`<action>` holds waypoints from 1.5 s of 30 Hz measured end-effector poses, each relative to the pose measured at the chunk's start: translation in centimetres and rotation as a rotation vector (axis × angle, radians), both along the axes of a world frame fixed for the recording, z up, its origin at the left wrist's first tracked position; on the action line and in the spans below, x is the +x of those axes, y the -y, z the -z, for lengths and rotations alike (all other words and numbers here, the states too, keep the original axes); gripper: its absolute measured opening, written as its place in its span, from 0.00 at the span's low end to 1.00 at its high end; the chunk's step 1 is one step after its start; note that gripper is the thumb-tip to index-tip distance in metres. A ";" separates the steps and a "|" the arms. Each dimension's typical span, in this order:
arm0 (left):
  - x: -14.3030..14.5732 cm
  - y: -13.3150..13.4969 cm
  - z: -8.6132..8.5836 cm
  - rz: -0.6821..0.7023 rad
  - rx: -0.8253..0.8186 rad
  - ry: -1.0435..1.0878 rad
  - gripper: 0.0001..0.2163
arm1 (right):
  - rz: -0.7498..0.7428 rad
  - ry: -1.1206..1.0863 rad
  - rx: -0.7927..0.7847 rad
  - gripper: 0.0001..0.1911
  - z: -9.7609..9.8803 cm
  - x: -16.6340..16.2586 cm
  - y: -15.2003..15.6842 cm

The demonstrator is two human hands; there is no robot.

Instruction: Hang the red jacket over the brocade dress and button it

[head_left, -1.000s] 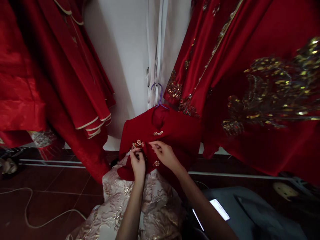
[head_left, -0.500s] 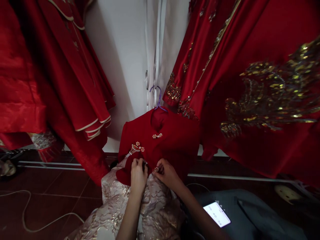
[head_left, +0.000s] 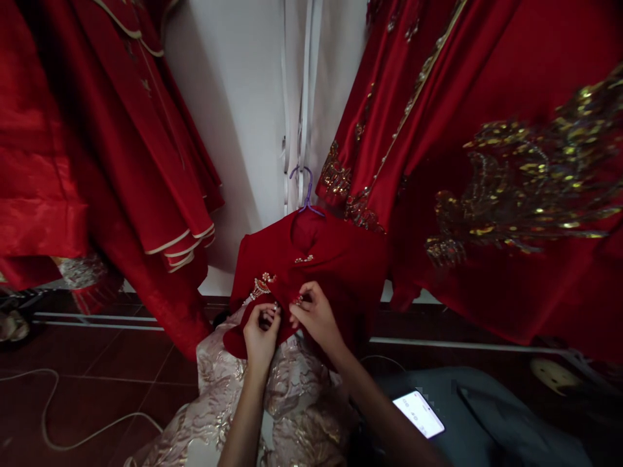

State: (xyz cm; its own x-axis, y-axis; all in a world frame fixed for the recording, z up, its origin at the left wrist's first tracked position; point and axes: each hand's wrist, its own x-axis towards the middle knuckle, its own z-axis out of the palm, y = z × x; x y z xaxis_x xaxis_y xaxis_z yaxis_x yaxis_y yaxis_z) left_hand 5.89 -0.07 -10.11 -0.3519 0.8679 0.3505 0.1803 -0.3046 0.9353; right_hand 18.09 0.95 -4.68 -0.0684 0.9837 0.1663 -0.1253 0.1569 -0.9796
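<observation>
A red garment [head_left: 341, 266] hangs from a purple hanger [head_left: 308, 191] in front of me. At its neckline sits a beaded clasp [head_left: 304, 259], and a larger beaded ornament [head_left: 261, 284] lies on its left part. Lower down, my left hand [head_left: 260, 334] pinches the garment's edge at a small shiny piece whose kind I cannot make out. Just to its right, my right hand [head_left: 316, 314] holds a small beaded clasp [head_left: 298, 300] between thumb and fingers. Both hands are closed, a short gap apart. A cream-and-gold brocade cloth [head_left: 292, 395] spreads beneath my forearms.
Other red garments [head_left: 121, 130] hang at the left, and a sequinned red gown [head_left: 487, 279] hangs at the right. A lit phone [head_left: 419, 414] rests on grey-blue fabric. A cable [head_left: 97, 444] curls over the tiled floor [head_left: 121, 363]. A white rail [head_left: 438, 345] runs low behind.
Both hands have moved up along the red garment. My right hand has lifted the beaded clasp higher, and my left hand has turned so its pinching fingers show.
</observation>
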 end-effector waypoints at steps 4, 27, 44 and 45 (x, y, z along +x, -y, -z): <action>-0.3 -0.5 0.3 -0.022 -0.020 0.008 0.07 | 0.172 0.053 0.095 0.16 4.0 -2.7 -1.2; -0.6 -0.5 1.4 0.039 -0.100 0.037 0.11 | 0.246 0.262 0.284 0.13 6.5 -2.2 -0.6; -0.3 -0.1 0.9 -0.119 0.035 -0.234 0.09 | 0.463 0.268 0.467 0.09 6.6 -1.6 0.0; -0.3 0.0 0.8 -0.105 0.034 -0.274 0.09 | 0.504 0.301 0.473 0.08 6.6 -1.6 0.0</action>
State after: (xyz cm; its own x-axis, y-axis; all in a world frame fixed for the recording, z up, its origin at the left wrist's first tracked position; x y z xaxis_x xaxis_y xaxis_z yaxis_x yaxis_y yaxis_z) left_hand 5.59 -0.07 -10.90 -0.3273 0.8181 0.4728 0.4566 -0.3011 0.8372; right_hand 16.51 0.93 -11.30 0.2622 0.7362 0.6239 0.3354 0.5367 -0.7742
